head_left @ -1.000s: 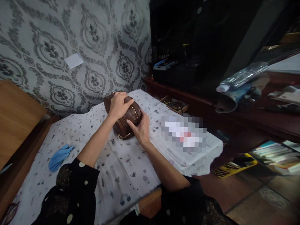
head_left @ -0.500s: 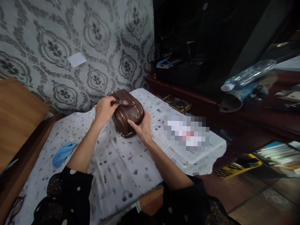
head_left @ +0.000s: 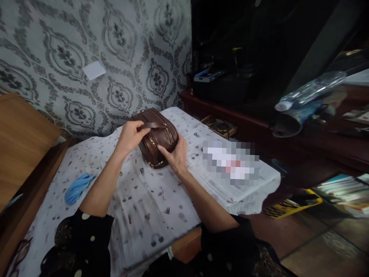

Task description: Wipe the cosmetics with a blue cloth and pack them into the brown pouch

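A brown leather handbag (head_left: 157, 142) with gold-coloured zips lies on a white printed cloth (head_left: 139, 217). Its short strap (head_left: 154, 125) arches up from the top, and the fingers of my left hand (head_left: 130, 136) are closed on the strap's left part. Against the bag's right side rests my right hand (head_left: 178, 155), thumb over the near face and fingers behind the side, partly hidden. The bag's zips look closed from here.
A blue cloth (head_left: 78, 188) lies left of my forearm, with glasses (head_left: 21, 252) at the lower left. On the right, a dark red cabinet (head_left: 251, 136) holds a plastic bottle (head_left: 313, 90). A pixelated item (head_left: 230, 162) lies on the cloth's right side.
My left hand has shifted slightly to the right along with the strap. The right hand stays against the bag's side. The camera view has moved a little.
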A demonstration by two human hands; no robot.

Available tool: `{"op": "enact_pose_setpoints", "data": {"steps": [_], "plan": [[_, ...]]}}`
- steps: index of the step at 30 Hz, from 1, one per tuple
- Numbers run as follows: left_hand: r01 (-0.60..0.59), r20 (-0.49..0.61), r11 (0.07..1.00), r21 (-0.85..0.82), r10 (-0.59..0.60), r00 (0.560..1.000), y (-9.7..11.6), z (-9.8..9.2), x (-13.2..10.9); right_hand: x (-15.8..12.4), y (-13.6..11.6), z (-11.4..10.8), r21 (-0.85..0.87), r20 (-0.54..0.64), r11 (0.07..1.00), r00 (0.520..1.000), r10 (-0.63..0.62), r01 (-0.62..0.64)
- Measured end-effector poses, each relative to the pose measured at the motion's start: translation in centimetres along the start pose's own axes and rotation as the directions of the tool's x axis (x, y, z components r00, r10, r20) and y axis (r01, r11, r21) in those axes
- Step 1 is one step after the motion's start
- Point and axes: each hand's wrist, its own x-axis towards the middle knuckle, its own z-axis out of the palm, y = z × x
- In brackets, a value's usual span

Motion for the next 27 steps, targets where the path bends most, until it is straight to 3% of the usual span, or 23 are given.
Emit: {"op": "enact_pose_setpoints", "data": {"steps": [3,8,13,21,27], "plan": [[-0.032,-0.032,0.994,0.105,0.035,0.999,0.6,0.2,-0.1,-0.1,0.0,-0.2,0.050,0.021,0.999,1.000,0.009,-0.010],[-0.194,-0.050,0.947,0.257,0.213,0.976,2.1,1.8,0.5,-0.1,0.1,-0.5,0.096,0.038,0.995,0.999,-0.015,0.012],[-0.200,-0.014,0.927,0.317,0.215,0.976,3.2,3.5,1.5,-0.1,0.2,-0.4,0.114,0.015,0.993,1.000,-0.014,0.012],[-0.110,-0.141,0.981,0.160,0.133,0.981,2.3,5.0,2.9,-0.1,0.3,-0.1,0.100,-0.012,0.995,1.000,0.003,-0.002],[-0.223,-0.066,0.972,0.075,0.228,0.971,2.2,5.4,2.2,0.0,0.3,-0.2,0.076,0.008,0.997,1.000,-0.025,0.024]]}}
